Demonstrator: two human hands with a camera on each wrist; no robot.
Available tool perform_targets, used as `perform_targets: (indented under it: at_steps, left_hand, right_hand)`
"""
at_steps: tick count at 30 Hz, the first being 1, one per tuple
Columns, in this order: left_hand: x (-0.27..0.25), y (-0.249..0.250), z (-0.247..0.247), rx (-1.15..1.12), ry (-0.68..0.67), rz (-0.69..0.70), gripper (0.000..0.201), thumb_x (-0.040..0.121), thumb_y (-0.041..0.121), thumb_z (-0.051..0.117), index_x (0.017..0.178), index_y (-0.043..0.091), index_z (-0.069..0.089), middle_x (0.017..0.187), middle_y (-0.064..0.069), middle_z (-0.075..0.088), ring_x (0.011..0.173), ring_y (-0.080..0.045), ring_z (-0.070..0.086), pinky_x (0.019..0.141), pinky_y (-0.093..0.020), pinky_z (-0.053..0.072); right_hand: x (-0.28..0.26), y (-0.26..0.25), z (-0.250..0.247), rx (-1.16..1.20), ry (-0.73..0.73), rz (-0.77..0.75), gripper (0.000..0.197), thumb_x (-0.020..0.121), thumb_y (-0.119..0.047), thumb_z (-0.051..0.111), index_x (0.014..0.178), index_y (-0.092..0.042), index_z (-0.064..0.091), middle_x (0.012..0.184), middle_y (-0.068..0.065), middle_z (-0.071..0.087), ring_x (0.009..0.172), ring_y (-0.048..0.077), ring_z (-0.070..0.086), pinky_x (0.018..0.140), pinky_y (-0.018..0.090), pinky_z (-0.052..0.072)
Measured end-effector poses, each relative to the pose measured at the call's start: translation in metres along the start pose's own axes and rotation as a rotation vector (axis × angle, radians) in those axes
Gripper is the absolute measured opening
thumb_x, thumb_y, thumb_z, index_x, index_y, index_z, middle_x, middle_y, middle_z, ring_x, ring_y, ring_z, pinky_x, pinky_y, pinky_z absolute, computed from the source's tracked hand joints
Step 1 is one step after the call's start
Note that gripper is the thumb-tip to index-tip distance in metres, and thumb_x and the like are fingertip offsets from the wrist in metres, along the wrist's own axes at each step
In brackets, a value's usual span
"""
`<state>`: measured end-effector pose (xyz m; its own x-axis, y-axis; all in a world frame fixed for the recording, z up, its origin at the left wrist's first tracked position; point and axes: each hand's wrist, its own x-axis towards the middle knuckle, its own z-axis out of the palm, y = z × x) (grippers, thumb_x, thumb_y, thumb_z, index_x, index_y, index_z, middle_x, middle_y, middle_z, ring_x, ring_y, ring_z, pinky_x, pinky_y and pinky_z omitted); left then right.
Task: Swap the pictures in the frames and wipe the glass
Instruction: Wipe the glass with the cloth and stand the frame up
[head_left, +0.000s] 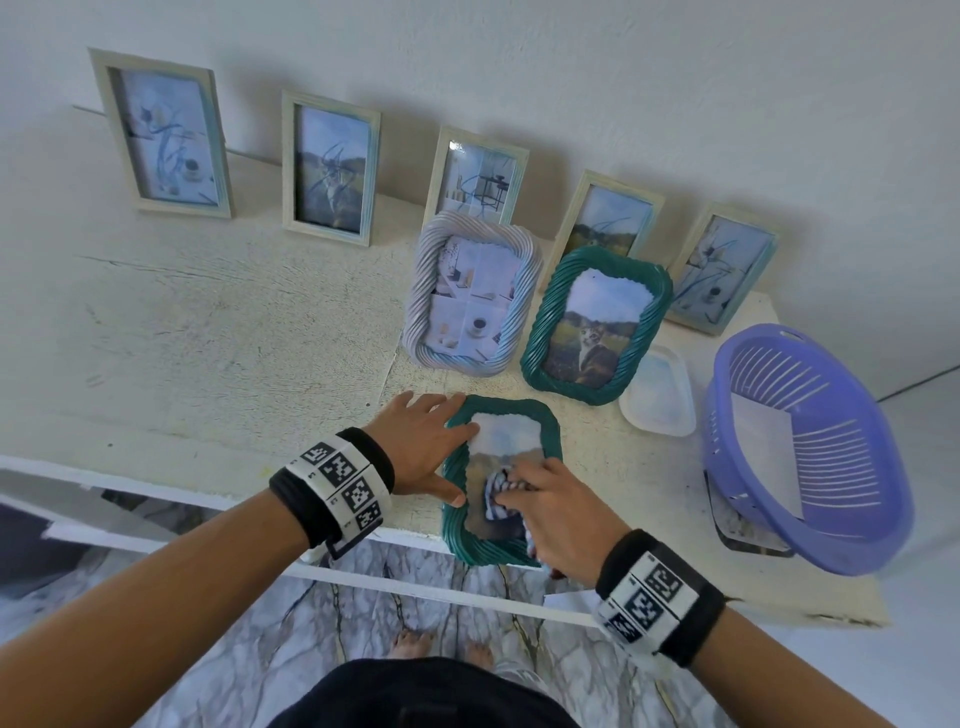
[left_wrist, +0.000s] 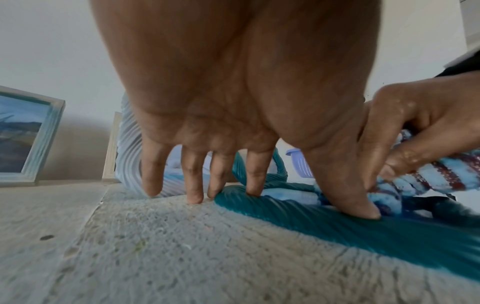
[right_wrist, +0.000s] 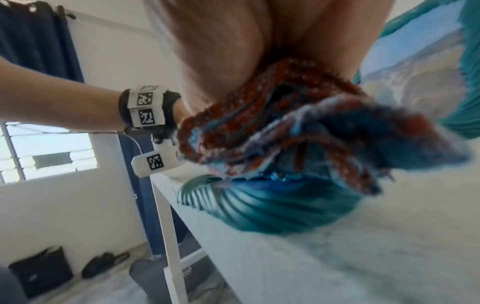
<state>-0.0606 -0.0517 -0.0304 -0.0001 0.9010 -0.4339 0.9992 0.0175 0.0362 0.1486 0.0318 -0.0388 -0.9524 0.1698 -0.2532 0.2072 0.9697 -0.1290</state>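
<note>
A teal rope-edged frame (head_left: 548, 426) lies flat at the table's front edge, picture side up. My left hand (head_left: 426, 449) presses on its left rim with straight, spread fingers (left_wrist: 255, 174) and thumb. My right hand (head_left: 558, 514) grips a bunched striped cloth (head_left: 497, 493) and holds it against the frame's glass. The cloth (right_wrist: 298, 131) shows red, blue and white stripes under my palm in the right wrist view, above the teal frame (right_wrist: 272, 207). A second teal frame (head_left: 595, 325) with a cat picture and a pale lilac frame (head_left: 470, 293) lean behind.
Several pale wooden frames (head_left: 330, 166) lean on the wall along the back of the white table (head_left: 234, 332). A purple plastic basket (head_left: 810, 447) holding paper stands at the right, with a clear pane (head_left: 657, 392) beside it. The table's front edge is just below my hands.
</note>
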Motion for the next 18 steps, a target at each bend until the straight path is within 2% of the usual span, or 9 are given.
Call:
perform_targets:
  at_steps: [1, 3, 6, 9, 12, 14, 16, 18]
  left_hand:
    - [0.0, 0.0, -0.001, 0.004, -0.003, 0.001, 0.094, 0.079, 0.077, 0.049, 0.151, 0.025, 0.019, 0.162, -0.013, 0.001, 0.147, -0.032, 0.013, 0.117, -0.053, 0.014]
    - [0.0, 0.0, -0.003, 0.014, -0.006, 0.002, 0.094, 0.079, 0.077, 0.049, 0.151, 0.026, 0.019, 0.162, -0.013, 0.001, 0.147, -0.032, 0.014, 0.116, -0.053, 0.014]
    - [0.0, 0.0, -0.002, 0.005, -0.007, -0.003, 0.096, 0.077, 0.079, 0.048, 0.151, 0.026, 0.019, 0.162, -0.012, 0.002, 0.146, -0.033, 0.015, 0.116, -0.053, 0.015]
    - [0.0, 0.001, -0.002, -0.002, -0.007, -0.01, 0.094, 0.077, 0.078, 0.049, 0.151, 0.027, 0.02, 0.163, -0.011, 0.002, 0.147, -0.031, 0.015, 0.116, -0.053, 0.014]
    - [0.0, 0.002, -0.005, -0.006, -0.009, -0.01, 0.092, 0.078, 0.076, 0.052, 0.15, 0.027, 0.022, 0.162, -0.011, 0.003, 0.147, -0.031, 0.016, 0.117, -0.053, 0.014]
    - [0.0, 0.002, -0.006, 0.002, -0.017, -0.012, 0.093, 0.077, 0.077, 0.052, 0.15, 0.027, 0.022, 0.162, -0.012, 0.005, 0.146, -0.032, 0.017, 0.116, -0.053, 0.014]
    - [-0.001, 0.002, -0.008, 0.009, -0.028, -0.011, 0.092, 0.078, 0.076, 0.052, 0.15, 0.027, 0.023, 0.162, -0.013, 0.005, 0.146, -0.033, 0.017, 0.116, -0.053, 0.014]
    - [-0.001, 0.003, -0.009, 0.013, -0.027, -0.014, 0.091, 0.078, 0.076, 0.052, 0.149, 0.027, 0.024, 0.162, -0.014, 0.006, 0.146, -0.033, 0.019, 0.116, -0.054, 0.014]
  right_hand:
    - [0.004, 0.006, 0.001, -0.022, 0.0, 0.019, 0.038, 0.074, -0.019, 0.07, 0.112, -0.019, 0.068, 0.119, 0.002, 0.062, 0.112, 0.021, 0.049, 0.09, 0.028, 0.027]
    - [0.02, 0.02, -0.001, -0.024, 0.018, 0.124, 0.039, 0.081, -0.014, 0.06, 0.119, -0.019, 0.063, 0.127, 0.003, 0.055, 0.112, 0.027, 0.047, 0.094, 0.032, 0.033]
    - [0.039, 0.028, -0.012, -0.063, 0.06, 0.214, 0.036, 0.078, -0.015, 0.061, 0.114, -0.019, 0.063, 0.12, 0.004, 0.054, 0.107, 0.028, 0.048, 0.09, 0.033, 0.033]
    - [0.027, 0.012, -0.006, -0.02, 0.071, 0.175, 0.035, 0.078, -0.015, 0.064, 0.113, -0.017, 0.067, 0.121, 0.007, 0.054, 0.104, 0.031, 0.048, 0.091, 0.034, 0.033]
    - [-0.002, -0.007, 0.007, -0.028, -0.044, 0.032, 0.041, 0.079, -0.023, 0.065, 0.12, -0.02, 0.061, 0.127, 0.005, 0.053, 0.113, 0.03, 0.045, 0.096, 0.038, 0.036]
    - [-0.01, -0.005, 0.008, -0.058, -0.101, -0.019, 0.039, 0.08, -0.019, 0.063, 0.118, -0.02, 0.06, 0.125, 0.005, 0.054, 0.111, 0.029, 0.047, 0.094, 0.039, 0.038]
    - [-0.006, 0.002, 0.0, -0.06, -0.078, 0.004, 0.037, 0.083, -0.015, 0.06, 0.119, -0.021, 0.06, 0.13, 0.007, 0.053, 0.111, 0.029, 0.047, 0.094, 0.038, 0.04]
    - [0.007, 0.014, -0.007, -0.091, -0.012, 0.067, 0.038, 0.087, -0.016, 0.057, 0.124, -0.021, 0.059, 0.134, 0.005, 0.05, 0.113, 0.027, 0.045, 0.096, 0.034, 0.034]
